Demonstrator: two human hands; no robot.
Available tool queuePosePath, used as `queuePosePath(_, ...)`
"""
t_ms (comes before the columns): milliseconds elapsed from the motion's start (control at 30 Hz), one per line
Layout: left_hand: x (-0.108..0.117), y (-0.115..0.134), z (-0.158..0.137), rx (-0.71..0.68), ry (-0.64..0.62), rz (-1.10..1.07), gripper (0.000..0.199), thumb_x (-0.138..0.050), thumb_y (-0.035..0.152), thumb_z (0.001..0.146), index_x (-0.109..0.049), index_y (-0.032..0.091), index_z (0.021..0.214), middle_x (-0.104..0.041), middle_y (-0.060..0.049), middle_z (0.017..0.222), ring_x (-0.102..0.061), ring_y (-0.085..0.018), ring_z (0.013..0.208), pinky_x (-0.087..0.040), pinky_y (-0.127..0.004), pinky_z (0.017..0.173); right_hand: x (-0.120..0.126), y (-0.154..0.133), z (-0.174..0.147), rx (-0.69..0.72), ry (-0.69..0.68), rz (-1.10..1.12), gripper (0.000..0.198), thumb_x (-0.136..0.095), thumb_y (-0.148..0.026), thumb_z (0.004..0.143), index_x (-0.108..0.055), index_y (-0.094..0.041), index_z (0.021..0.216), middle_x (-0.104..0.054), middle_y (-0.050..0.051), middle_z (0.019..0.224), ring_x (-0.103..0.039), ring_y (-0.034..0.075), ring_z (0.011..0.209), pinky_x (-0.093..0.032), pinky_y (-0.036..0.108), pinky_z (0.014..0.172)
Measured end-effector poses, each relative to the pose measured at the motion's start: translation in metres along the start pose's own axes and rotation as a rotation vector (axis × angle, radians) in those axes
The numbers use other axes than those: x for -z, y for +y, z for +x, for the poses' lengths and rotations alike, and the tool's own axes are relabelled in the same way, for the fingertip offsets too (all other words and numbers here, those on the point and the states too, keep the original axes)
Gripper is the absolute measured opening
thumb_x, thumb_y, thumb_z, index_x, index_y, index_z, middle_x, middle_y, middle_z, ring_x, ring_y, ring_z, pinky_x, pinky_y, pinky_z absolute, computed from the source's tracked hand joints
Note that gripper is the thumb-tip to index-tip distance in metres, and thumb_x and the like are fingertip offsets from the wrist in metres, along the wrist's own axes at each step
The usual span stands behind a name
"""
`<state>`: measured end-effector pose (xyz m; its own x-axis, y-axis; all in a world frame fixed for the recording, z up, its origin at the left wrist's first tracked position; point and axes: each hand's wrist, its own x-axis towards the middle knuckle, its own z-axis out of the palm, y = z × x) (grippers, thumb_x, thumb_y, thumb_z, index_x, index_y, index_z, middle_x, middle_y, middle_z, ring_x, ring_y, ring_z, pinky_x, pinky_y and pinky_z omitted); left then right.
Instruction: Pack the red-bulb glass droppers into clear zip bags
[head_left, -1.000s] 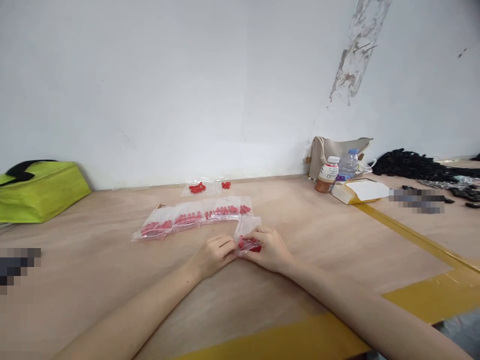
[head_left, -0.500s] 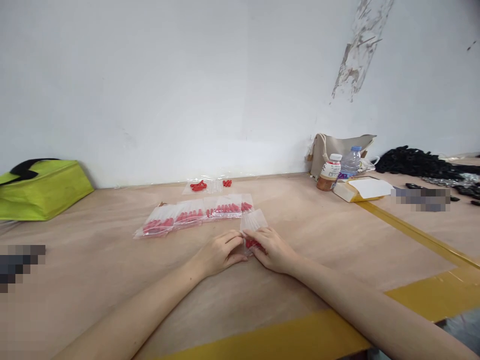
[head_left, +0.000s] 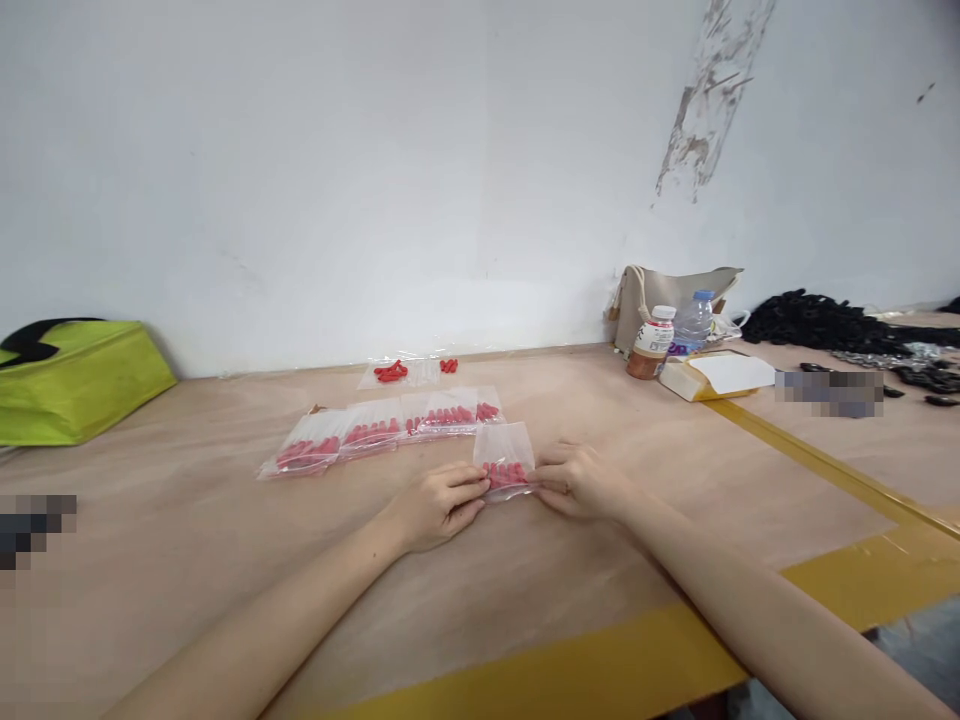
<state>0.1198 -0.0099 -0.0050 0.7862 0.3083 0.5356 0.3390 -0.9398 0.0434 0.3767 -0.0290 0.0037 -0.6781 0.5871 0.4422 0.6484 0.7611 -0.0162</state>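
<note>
A small clear plastic bag (head_left: 504,447) lies flat on the table, with several red pieces (head_left: 505,474) in a row along its lower part. My left hand (head_left: 444,507) has its fingers closed at the bag's left edge. On the right edge, the closed fingertips of my right hand (head_left: 576,480) hold the bag too. Just beyond, similar bags of red pieces (head_left: 373,428) lie in an overlapping row. Farther back, loose red pieces (head_left: 391,372) rest on clear plastic near the wall.
A lime-green bag (head_left: 94,385) sits at the left. To the right stand a drink bottle (head_left: 651,345), a clear water bottle (head_left: 697,320), a beige bag (head_left: 631,300) and an open box (head_left: 716,376). Black parts (head_left: 814,325) are heaped farther right. Yellow tape (head_left: 570,668) runs along the table's near edge.
My right hand has shifted right, off the top of the bag to its right edge, uncovering the red pieces. The bag now lies flatter. My left hand stays at the left edge.
</note>
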Motion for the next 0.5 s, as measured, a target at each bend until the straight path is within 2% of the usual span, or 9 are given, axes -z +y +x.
queuePosePath(133, 0.0007, -0.0032, -0.0053, -0.002, 0.07, 0.084, 0.035, -0.055, 0.033, 0.082, -0.055, 0.015, 0.112, -0.06, -0.008, 0.107, -0.059, -0.018, 0.093, -0.05, -0.029, 0.08, -0.0072, -0.0033, 0.0019, -0.064, 0.099, 0.037, 0.022, -0.042, -0.019, 0.083, -0.063, -0.02, 0.09, -0.063, 0.005, 0.076, -0.056, 0.014, 0.069, -0.038, 0.024, 0.065)
queuePosePath(267, -0.0053, -0.0041, -0.0052, -0.054, 0.165, 0.199, 0.021, -0.05, 0.022, 0.086, -0.057, 0.014, 0.104, -0.063, -0.008, 0.099, -0.063, -0.017, 0.082, -0.052, -0.028, 0.071, -0.0079, -0.0037, 0.0032, -0.112, 0.174, 0.18, 0.019, -0.044, -0.017, 0.082, -0.063, -0.018, 0.084, -0.063, 0.004, 0.075, -0.056, 0.012, 0.068, -0.04, 0.021, 0.062)
queuePosePath(400, -0.0062, -0.0047, -0.0005, -0.179, 0.194, 0.31, 0.018, -0.043, 0.014, 0.089, -0.059, 0.012, 0.095, -0.067, -0.008, 0.087, -0.065, -0.017, 0.07, -0.052, -0.027, 0.059, -0.0077, -0.004, 0.0028, -0.079, 0.181, 0.204, 0.018, -0.044, -0.019, 0.083, -0.062, -0.018, 0.084, -0.064, 0.003, 0.076, -0.057, 0.011, 0.069, -0.041, 0.02, 0.062)
queuePosePath(500, 0.0002, -0.0051, 0.0014, -0.257, 0.198, 0.381, 0.023, -0.036, 0.008, 0.09, -0.059, 0.011, 0.093, -0.068, -0.009, 0.082, -0.065, -0.017, 0.066, -0.051, -0.027, 0.054, -0.0102, -0.0038, 0.0001, -0.01, 0.195, 0.084, 0.019, -0.044, -0.02, 0.084, -0.06, -0.019, 0.093, -0.064, 0.004, 0.081, -0.057, 0.012, 0.072, -0.041, 0.021, 0.063)
